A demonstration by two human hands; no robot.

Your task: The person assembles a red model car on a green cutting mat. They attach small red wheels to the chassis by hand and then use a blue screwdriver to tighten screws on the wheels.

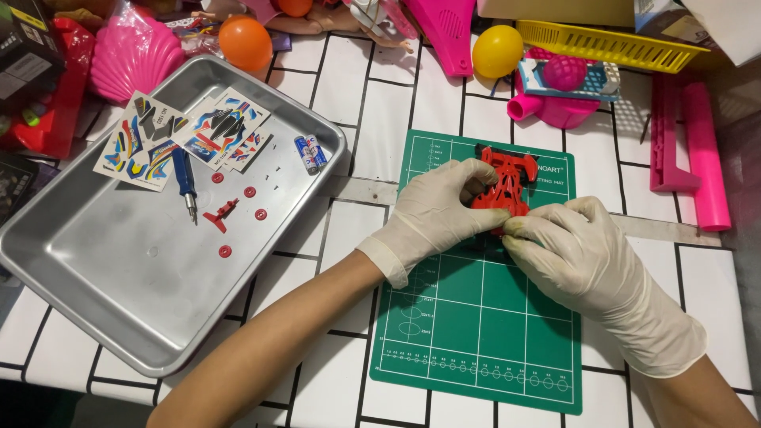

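Hands: we see both in pale latex gloves, meeting over the upper part of a green cutting mat (476, 333).
Left hand (440, 214): we see its fingers curled around the left side of a red toy car body (504, 186), thumb and fingertips pressed against the plastic.
Right hand (575, 254): we see it closed in from the lower right, its fingertips (515, 228) pinching the near end of the car; how firmly it grips we cannot tell.
Car: we find it lying lengthwise on the mat, its far end with black parts pointing away from us, its near end hidden under the gloves.
Mat: we see it flat on a white table (380, 111) marked with a black grid, with a metal ruler (361, 190) running under its top half.
Tray: we note a grey metal tray (119, 301) well to the left of the hands.
Tray contents: we count sticker sheets (182, 135), a blue-handled screwdriver (186, 186), two small batteries (309, 152), a red plastic piece (221, 214) and a few small red wheels (225, 251).
Far edge: we see a pink shell toy (135, 55), an orange ball (245, 43), a yellow ball (497, 50), a yellow basket (610, 43) and pink plastic bars (690, 150) at the right.
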